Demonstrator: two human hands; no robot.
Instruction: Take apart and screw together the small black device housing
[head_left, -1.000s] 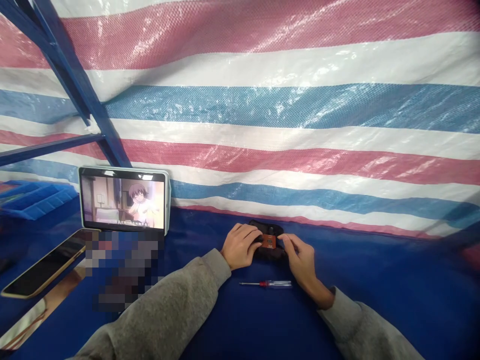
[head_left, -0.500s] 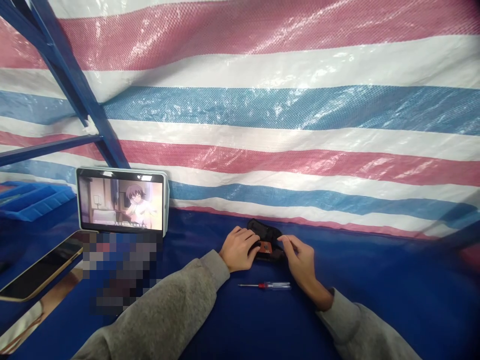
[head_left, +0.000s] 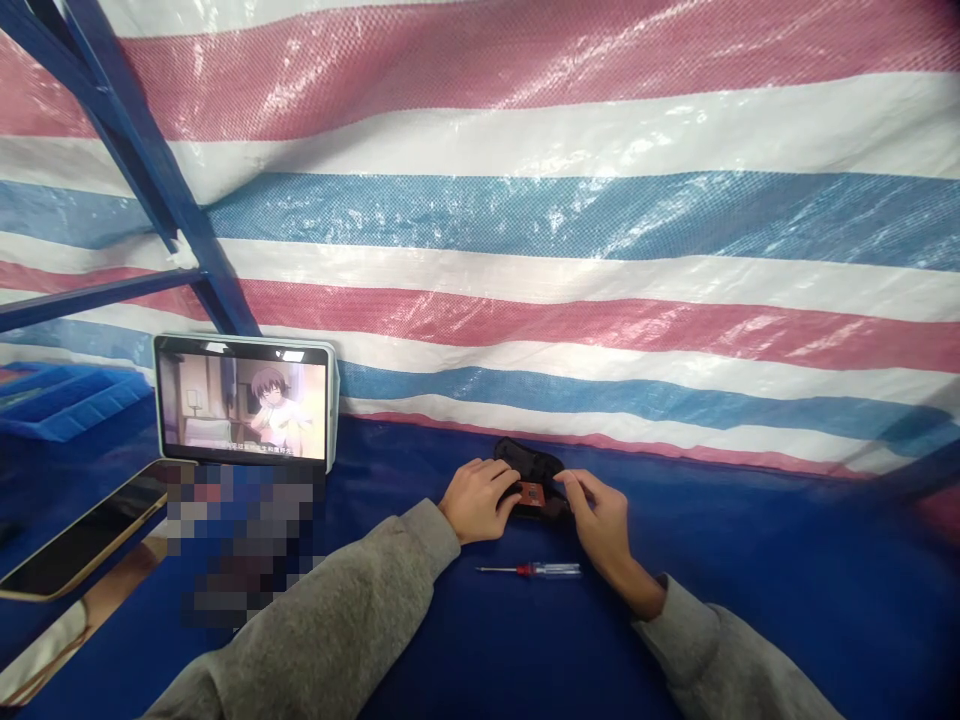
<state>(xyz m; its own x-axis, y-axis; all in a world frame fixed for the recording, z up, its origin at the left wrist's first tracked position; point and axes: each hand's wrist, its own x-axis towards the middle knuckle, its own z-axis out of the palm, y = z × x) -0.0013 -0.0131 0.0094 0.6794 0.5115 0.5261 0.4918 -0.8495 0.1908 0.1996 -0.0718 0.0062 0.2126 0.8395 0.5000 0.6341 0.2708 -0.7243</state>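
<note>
Head view: 2 bare hands in grey sleeves work at an opened black casing [head_left: 529, 462] with an orange-brown board [head_left: 532, 495] inside, near the far edge of a blue table [head_left: 480, 650]. The left hand [head_left: 478, 500] clamps its fingers on the casing's left end; the right hand [head_left: 598, 512] pinches at its right side, though what it grips, I cannot tell. Nearer lies a screwdriver [head_left: 547, 571]; leftward, a tablet [head_left: 244, 405] stands upright beside a phone [head_left: 82, 535]

You wear grey long sleeves; the left sleeve [head_left: 330, 620] looks soft, thick and faintly mottled, with creases along it; the right sleeve [head_left: 724, 650] matches; each narrows to a plain grey cuff [head_left: 433, 532]; your left hand [head_left: 478, 502] and right hand [head_left: 602, 515] are bare.
</note>
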